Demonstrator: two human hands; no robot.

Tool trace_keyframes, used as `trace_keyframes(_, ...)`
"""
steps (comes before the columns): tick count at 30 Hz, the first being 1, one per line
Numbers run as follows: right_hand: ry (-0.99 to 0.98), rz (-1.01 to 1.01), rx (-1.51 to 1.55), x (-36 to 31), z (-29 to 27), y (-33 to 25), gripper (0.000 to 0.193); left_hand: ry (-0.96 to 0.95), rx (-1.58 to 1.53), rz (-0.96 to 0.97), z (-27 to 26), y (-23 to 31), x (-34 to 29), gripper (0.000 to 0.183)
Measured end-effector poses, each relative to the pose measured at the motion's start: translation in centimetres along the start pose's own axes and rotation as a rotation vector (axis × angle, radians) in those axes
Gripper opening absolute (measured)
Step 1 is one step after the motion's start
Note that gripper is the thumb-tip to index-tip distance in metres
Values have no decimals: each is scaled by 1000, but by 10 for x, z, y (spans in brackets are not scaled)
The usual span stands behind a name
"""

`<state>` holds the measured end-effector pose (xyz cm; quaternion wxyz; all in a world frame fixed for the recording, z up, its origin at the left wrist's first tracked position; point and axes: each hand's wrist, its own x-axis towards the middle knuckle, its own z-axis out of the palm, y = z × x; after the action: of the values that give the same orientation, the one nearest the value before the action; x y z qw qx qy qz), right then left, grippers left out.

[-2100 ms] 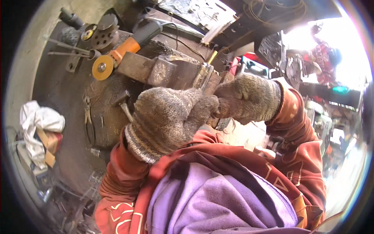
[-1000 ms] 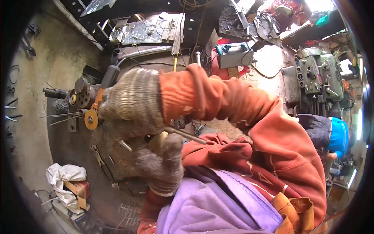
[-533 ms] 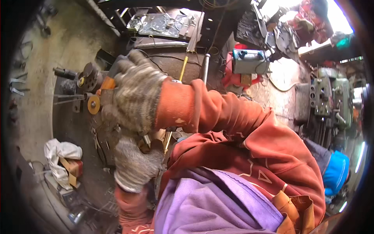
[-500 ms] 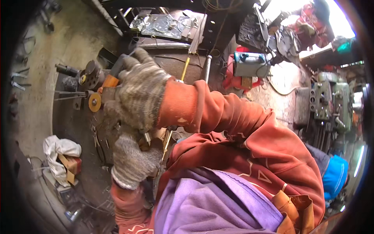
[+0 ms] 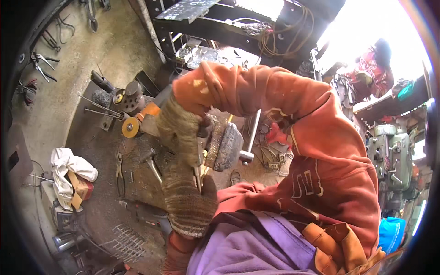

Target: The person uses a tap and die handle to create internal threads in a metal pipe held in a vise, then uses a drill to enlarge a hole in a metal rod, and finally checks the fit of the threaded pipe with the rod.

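Note:
My left hand (image 5: 189,197), in a striped knit glove, is closed around a slim metal rod (image 5: 198,178) with a tapered end. Just above it, my right hand (image 5: 179,130), in a matching glove, reaches across with curled fingers. What it grips is mostly hidden. Both hands are beside the jaws of a heavy bench vise (image 5: 228,145), and a long steel handle bar (image 5: 252,135) stands out at its right. A hammer (image 5: 151,166) lies on the bench left of my hands, with pliers (image 5: 120,176) farther left.
A bench grinder's orange wheel (image 5: 130,127) stands at the far left. A power tool (image 5: 146,215) lies near my left forearm. White cloth and a cardboard box (image 5: 80,189) are at the left. Green machinery (image 5: 394,158) stands at the right; another person (image 5: 373,68) is at the back right.
My view has shifted, bringing the vise and hammer into sight. My right hand has moved from near the grinder toward the vise, its fingers now turned downward. My left hand still holds the rod.

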<state>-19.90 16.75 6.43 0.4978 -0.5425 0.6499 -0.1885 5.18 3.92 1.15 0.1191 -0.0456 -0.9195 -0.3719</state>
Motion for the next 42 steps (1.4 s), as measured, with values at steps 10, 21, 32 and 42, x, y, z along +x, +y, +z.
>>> trace_keyframes(10, -279, 111, 294, 18, -22, 22, 27, -91, 125, 100, -5, -34, 9, 59)
trace_keyframes(21, -142, 247, 320, 22, 5, 0, 33, -212, 36, 252, -29, -48, 54, 42)
trace_keyframes(32, 273, 343, 435, -15, 56, -11, 33, -423, -120, 364, -45, -57, 93, 30)
trace_keyframes(42, 314, -87, 190, -15, 72, 12, 20, 14, 54, 339, -22, -14, 88, 34)
